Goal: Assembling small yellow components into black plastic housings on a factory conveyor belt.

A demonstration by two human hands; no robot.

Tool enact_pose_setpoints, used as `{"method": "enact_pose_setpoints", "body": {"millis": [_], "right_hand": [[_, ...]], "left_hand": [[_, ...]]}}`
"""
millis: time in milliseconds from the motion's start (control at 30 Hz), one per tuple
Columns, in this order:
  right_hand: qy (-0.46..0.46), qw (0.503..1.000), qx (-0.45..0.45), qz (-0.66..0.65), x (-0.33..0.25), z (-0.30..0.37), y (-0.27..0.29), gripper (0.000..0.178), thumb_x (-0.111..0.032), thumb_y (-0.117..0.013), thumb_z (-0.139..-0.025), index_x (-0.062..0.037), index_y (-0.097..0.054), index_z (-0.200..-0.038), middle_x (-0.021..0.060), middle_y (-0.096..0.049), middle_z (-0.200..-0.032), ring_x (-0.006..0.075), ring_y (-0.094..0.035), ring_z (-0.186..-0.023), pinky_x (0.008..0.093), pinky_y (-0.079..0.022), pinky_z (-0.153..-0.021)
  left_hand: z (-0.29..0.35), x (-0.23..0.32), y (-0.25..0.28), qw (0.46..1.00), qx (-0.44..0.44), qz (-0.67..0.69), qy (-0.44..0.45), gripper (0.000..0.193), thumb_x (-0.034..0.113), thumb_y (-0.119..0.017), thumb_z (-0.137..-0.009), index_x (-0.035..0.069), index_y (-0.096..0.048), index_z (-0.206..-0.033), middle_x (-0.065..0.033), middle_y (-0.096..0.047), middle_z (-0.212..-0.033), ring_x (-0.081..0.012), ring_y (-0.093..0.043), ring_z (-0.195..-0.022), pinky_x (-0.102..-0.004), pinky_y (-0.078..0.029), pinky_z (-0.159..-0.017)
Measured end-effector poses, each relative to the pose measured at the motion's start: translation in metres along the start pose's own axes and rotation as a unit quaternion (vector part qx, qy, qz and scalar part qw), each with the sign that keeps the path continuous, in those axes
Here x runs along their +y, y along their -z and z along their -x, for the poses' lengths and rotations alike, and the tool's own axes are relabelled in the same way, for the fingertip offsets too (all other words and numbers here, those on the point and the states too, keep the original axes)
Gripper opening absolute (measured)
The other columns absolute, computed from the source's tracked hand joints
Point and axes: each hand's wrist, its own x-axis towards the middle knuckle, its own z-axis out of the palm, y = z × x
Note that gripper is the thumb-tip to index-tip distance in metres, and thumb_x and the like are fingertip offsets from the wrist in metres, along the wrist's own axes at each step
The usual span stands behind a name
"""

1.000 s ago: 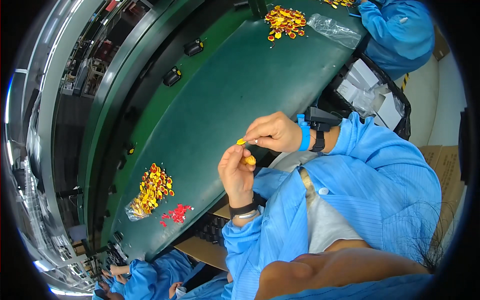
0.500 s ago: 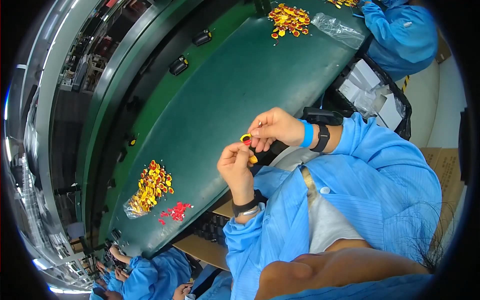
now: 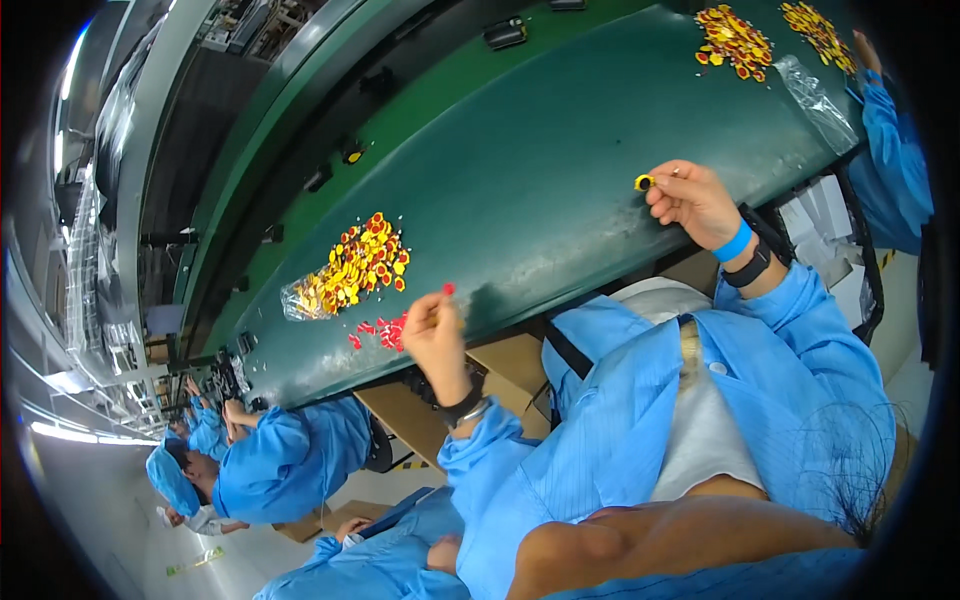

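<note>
My left hand (image 3: 434,340) is closed, pinching a small red tab (image 3: 449,289) at its fingertips. It hovers near a heap of similar red tabs (image 3: 380,333) on the green work surface (image 3: 540,190). A hint of yellow shows at its palm, too covered to make out. Further right, my right hand (image 3: 695,203) grips a small yellow piece with a black centre (image 3: 644,183) between thumb and finger. Beyond the red tabs lies a pile of yellow pieces with red centres (image 3: 360,262), partly on a clear plastic bag (image 3: 300,300).
More piles of yellow and red pieces (image 3: 735,43) lie at the far right, beside a clear bag (image 3: 815,105). Black devices (image 3: 505,33) rest on the green conveyor strip behind. Co-workers in blue (image 3: 290,460) sit at left and right. Cardboard boxes (image 3: 510,365) stand below the edge.
My hands have moved apart, left hand toward the red tabs, right hand outward. The red tab has come off the yellow piece, baring its black centre. The view has turned.
</note>
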Motion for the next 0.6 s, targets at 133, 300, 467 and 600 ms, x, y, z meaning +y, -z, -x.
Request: {"method": "enact_pose_setpoints", "body": {"millis": [133, 300, 467, 600], "right_hand": [[0.006, 1.000, 0.015, 0.007, 0.001, -0.008, 0.007, 0.014, -0.014, -0.056, -0.091, -0.0024, -0.060, -0.098, 0.0056, -0.065, -0.080, 0.0109, -0.063, -0.065, 0.0222, -0.051, -0.058], [0.018, 0.999, 0.021, 0.023, 0.001, -0.017, 0.008, 0.013, -0.014, -0.056, -0.091, -0.0034, -0.060, -0.097, 0.0035, -0.063, -0.077, 0.0093, -0.060, -0.061, 0.0215, -0.049, -0.055], [0.028, 0.999, 0.016, 0.026, 0.001, -0.019, 0.007, 0.012, -0.013, -0.056, -0.091, -0.0038, -0.060, -0.097, 0.0029, -0.063, -0.076, 0.0090, -0.058, -0.060, 0.0217, -0.048, -0.055], [0.032, 0.999, 0.017, 0.024, 0.002, -0.019, 0.007, 0.012, -0.013, -0.055, -0.092, -0.0037, -0.060, -0.097, 0.0028, -0.062, -0.076, 0.0093, -0.057, -0.060, 0.0220, -0.047, -0.055]], "left_hand": [[0.003, -0.019, 0.068, 0.994, 0.055, -0.089, 0.030, 0.007, 0.005, -0.061, -0.083, 0.000, -0.062, -0.078, 0.0019, -0.055, -0.065, -0.0025, -0.045, -0.054, -0.0181, -0.035, -0.047], [-0.003, -0.033, 0.093, 0.826, 0.060, -0.551, -0.106, 0.008, 0.010, -0.059, -0.080, 0.006, -0.065, -0.082, -0.0115, -0.062, -0.064, -0.0257, -0.058, -0.054, -0.0334, -0.044, -0.050], [-0.006, -0.042, 0.078, 0.729, -0.022, -0.669, -0.142, 0.005, 0.014, -0.059, -0.080, 0.010, -0.060, -0.079, -0.0125, -0.059, -0.076, -0.0333, -0.062, -0.067, -0.0437, -0.049, -0.057], [-0.005, -0.027, 0.078, 0.726, -0.058, -0.673, -0.129, 0.006, 0.014, -0.057, -0.082, 0.008, -0.061, -0.081, -0.0139, -0.060, -0.077, -0.0339, -0.061, -0.067, -0.0442, -0.048, -0.057]]}}
